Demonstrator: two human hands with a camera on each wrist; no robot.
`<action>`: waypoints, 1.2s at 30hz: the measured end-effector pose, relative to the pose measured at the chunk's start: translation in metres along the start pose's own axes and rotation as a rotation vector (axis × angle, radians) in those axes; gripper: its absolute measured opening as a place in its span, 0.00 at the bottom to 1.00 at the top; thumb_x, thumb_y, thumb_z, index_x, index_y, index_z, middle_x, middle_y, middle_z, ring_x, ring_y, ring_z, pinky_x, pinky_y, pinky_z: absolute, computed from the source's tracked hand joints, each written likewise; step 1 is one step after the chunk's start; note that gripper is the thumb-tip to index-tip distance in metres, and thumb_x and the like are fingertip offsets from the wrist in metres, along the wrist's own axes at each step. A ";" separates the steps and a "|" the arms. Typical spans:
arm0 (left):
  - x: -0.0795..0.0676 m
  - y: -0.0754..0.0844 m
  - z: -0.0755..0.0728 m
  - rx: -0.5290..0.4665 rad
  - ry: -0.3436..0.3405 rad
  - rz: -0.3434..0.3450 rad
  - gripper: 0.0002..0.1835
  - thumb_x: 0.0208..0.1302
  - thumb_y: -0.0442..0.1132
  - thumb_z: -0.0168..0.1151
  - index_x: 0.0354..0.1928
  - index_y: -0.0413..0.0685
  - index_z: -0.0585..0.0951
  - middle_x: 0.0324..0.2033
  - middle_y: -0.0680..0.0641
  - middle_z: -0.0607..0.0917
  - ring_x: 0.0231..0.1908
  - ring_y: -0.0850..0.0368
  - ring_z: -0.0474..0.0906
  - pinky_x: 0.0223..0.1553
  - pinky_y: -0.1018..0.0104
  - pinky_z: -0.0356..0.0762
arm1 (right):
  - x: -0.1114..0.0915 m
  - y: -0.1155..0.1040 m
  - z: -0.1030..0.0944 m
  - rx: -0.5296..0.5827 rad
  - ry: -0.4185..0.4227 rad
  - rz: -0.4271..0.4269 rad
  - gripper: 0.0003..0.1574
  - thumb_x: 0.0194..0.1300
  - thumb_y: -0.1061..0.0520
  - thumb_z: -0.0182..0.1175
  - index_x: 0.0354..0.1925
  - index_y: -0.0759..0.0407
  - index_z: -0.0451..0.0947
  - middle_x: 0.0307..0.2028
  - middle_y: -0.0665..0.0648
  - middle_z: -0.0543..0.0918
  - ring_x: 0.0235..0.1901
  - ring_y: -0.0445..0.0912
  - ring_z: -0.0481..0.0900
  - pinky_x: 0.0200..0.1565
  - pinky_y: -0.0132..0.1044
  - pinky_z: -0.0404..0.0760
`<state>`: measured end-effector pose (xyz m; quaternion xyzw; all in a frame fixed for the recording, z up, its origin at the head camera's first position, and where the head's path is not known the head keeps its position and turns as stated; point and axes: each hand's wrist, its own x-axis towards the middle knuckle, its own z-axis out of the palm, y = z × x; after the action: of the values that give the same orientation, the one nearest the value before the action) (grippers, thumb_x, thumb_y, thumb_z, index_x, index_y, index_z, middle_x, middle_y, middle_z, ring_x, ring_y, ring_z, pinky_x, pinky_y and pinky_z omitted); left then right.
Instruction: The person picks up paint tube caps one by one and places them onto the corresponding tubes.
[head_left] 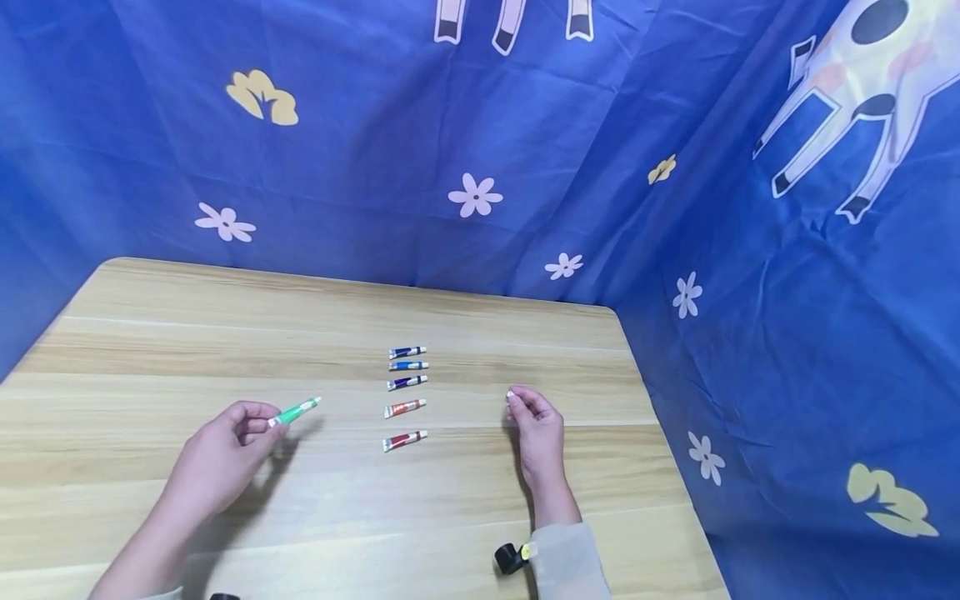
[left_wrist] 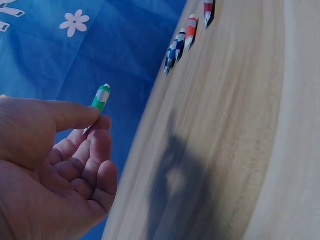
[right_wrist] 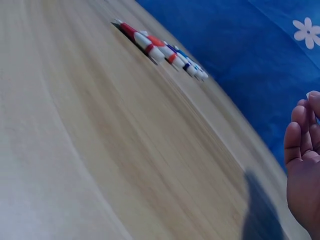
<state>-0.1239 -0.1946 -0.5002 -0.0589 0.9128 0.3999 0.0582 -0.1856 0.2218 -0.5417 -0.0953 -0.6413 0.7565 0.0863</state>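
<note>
My left hand (head_left: 225,454) pinches a small green paint tube (head_left: 297,411) by its flat end, between thumb and forefinger. The tube is raised above the table, its narrow end pointing up and to the right. In the left wrist view the green paint tube (left_wrist: 101,98) shows a white band and a pale tip. On the other side, my right hand (head_left: 538,429) pinches a tiny white piece (head_left: 510,395) between thumb and fingertips; its kind is too small to tell. Between the hands, a red paint tube (head_left: 405,441) and an orange paint tube (head_left: 405,408) lie on the table.
Beyond the orange tube lie a dark blue tube (head_left: 407,383), a bright blue tube (head_left: 408,365) and another dark blue tube (head_left: 407,352), forming one column. The wooden table (head_left: 337,517) meets a blue patterned curtain (head_left: 360,183) at the back and right.
</note>
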 end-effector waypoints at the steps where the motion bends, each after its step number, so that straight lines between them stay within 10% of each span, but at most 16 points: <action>1: -0.001 0.001 0.000 -0.004 -0.003 -0.001 0.26 0.80 0.57 0.61 0.65 0.44 0.78 0.55 0.40 0.90 0.36 0.72 0.78 0.34 0.69 0.74 | -0.002 -0.001 0.001 -0.005 -0.010 -0.007 0.19 0.72 0.66 0.69 0.54 0.79 0.81 0.34 0.46 0.89 0.33 0.38 0.85 0.41 0.29 0.87; 11: -0.012 0.019 0.008 -0.021 -0.029 0.029 0.23 0.81 0.53 0.62 0.64 0.43 0.78 0.52 0.43 0.91 0.35 0.70 0.78 0.33 0.68 0.73 | -0.019 -0.006 0.018 -0.056 -0.098 -0.045 0.17 0.72 0.67 0.69 0.54 0.79 0.83 0.37 0.49 0.91 0.35 0.38 0.88 0.45 0.27 0.89; 19: -0.015 0.030 0.020 -0.039 -0.049 0.053 0.19 0.79 0.49 0.65 0.61 0.44 0.80 0.49 0.47 0.91 0.37 0.71 0.80 0.37 0.71 0.75 | -0.032 -0.008 0.031 -0.125 -0.155 -0.057 0.13 0.69 0.70 0.69 0.51 0.75 0.86 0.43 0.73 0.90 0.34 0.38 0.88 0.42 0.28 0.89; 30: -0.021 0.041 0.036 -0.077 -0.087 0.053 0.16 0.78 0.46 0.67 0.59 0.46 0.81 0.46 0.51 0.91 0.38 0.68 0.82 0.37 0.71 0.75 | -0.042 -0.001 0.044 -0.194 -0.225 0.004 0.12 0.66 0.67 0.73 0.47 0.69 0.88 0.37 0.60 0.92 0.33 0.44 0.88 0.41 0.33 0.90; 36: -0.024 0.052 0.045 -0.102 -0.098 0.065 0.14 0.76 0.43 0.69 0.57 0.46 0.82 0.45 0.52 0.91 0.38 0.67 0.83 0.38 0.72 0.77 | -0.051 0.000 0.054 -0.252 -0.300 -0.025 0.11 0.67 0.66 0.72 0.48 0.66 0.89 0.41 0.68 0.92 0.34 0.40 0.87 0.41 0.29 0.88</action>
<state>-0.1059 -0.1251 -0.4896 -0.0126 0.8889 0.4497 0.0868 -0.1500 0.1579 -0.5310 0.0163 -0.7378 0.6747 -0.0132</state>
